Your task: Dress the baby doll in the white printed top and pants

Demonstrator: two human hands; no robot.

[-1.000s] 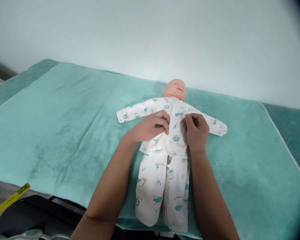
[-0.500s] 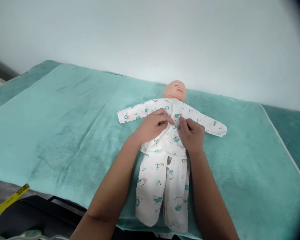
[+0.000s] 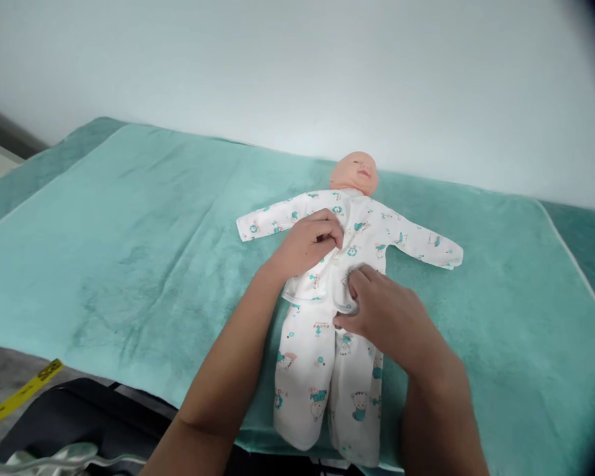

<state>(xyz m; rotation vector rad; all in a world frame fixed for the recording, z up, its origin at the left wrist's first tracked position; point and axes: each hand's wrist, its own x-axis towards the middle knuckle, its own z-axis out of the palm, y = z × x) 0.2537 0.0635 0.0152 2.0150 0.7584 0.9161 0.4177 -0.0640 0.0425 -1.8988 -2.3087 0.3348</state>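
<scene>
A baby doll (image 3: 356,171) lies on its back on a teal towel (image 3: 129,251), arms spread. It wears a white printed shirt (image 3: 377,231) and matching trousers (image 3: 317,370). My left hand (image 3: 310,243) rests on the doll's chest with its fingers curled, pinching the shirt's front edge. My right hand (image 3: 381,311) is lower, at the shirt's bottom hem, with thumb and fingers closed on the fabric near the waist.
The towel covers a table set against a pale wall (image 3: 297,73). A dark object (image 3: 74,416) and a yellow tape strip (image 3: 20,395) sit below the table's near edge at the lower left.
My right hand has moved down from the doll's chest to the shirt's bottom hem. My left hand has stayed on the chest. The view has shifted slightly.
</scene>
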